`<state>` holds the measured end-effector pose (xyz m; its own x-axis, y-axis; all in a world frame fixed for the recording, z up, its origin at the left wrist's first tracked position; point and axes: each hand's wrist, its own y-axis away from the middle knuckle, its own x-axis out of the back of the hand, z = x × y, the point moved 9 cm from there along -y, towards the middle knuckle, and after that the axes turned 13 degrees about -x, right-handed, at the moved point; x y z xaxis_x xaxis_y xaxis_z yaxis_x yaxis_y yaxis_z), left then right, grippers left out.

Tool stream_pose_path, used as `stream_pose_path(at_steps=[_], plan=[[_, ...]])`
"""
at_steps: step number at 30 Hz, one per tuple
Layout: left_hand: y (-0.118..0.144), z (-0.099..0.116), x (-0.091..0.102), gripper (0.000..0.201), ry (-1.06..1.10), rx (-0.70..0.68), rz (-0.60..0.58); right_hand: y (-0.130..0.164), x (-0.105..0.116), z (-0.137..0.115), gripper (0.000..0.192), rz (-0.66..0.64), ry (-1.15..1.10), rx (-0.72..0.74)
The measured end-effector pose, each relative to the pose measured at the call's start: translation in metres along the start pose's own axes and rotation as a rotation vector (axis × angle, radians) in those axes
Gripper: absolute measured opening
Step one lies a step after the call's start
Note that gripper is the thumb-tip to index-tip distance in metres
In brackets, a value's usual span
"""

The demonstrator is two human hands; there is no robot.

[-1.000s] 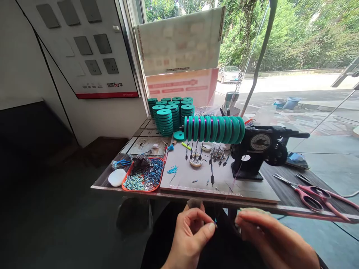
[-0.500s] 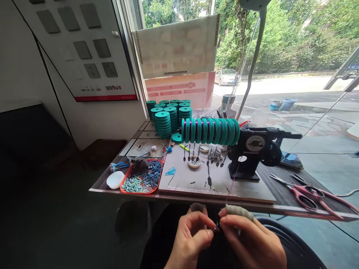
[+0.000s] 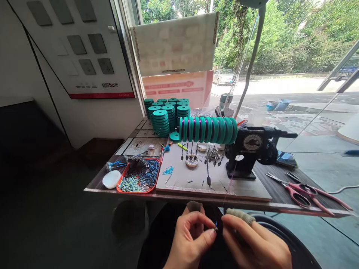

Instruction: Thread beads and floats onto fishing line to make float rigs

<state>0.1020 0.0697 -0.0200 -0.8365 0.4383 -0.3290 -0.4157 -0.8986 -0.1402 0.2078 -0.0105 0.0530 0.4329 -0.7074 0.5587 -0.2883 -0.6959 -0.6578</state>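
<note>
one piece in work; i'd call it partway. left to right: red tray by the left front corner of the bench, full of loose blue and pale-green bits, so plenty unused. blue slips lie loose on the board. left hand: thumb and forefinger closed on a small blue-tipped piece, just off the bench's front edge. dark stemmed parts near mid-board; can't tell if they're done. thread runs from the black winder down past the front edge toward the hands, so not cut free, i think. right hand near the piece, fingertips close together; can't tell if they grip the thread. scissors lie at the right front corner, untouched.
</note>
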Motion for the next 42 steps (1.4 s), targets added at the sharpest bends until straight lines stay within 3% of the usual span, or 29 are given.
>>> stream_pose_path(at_steps=[4,8,14,27,33,37,39,42], plan=[[-0.001,0.002,0.001,0.015,-0.014,-0.034,-0.003,-0.001,-0.001,0.0,0.011,-0.004,0.013,0.029],[0.0,0.0,0.002,0.014,-0.025,-0.037,-0.005,-0.003,-0.001,0.003,0.011,-0.037,-0.166,-0.031],[0.0,-0.001,0.003,0.015,-0.011,-0.028,0.014,0.001,0.004,0.002,0.023,0.026,-0.214,-0.029],[0.001,-0.001,0.005,0.017,-0.028,-0.024,0.02,-0.007,0.001,0.017,0.014,-0.122,-0.363,-0.222],[-0.001,-0.003,0.001,0.018,-0.022,-0.015,-0.007,-0.013,-0.001,0.024,0.013,-0.133,-0.575,-0.388],[-0.001,-0.002,0.002,0.016,-0.02,-0.017,-0.008,-0.01,-0.031,0.04,0.005,-0.264,-0.951,-0.706],[-0.001,-0.002,0.002,0.017,-0.03,-0.017,-0.023,-0.004,-0.049,0.041,0.017,-0.365,-1.149,-0.85],[-0.001,-0.001,0.002,0.019,-0.043,-0.017,-0.03,0.001,-0.064,0.033,0.032,-0.501,-1.315,-0.923]])
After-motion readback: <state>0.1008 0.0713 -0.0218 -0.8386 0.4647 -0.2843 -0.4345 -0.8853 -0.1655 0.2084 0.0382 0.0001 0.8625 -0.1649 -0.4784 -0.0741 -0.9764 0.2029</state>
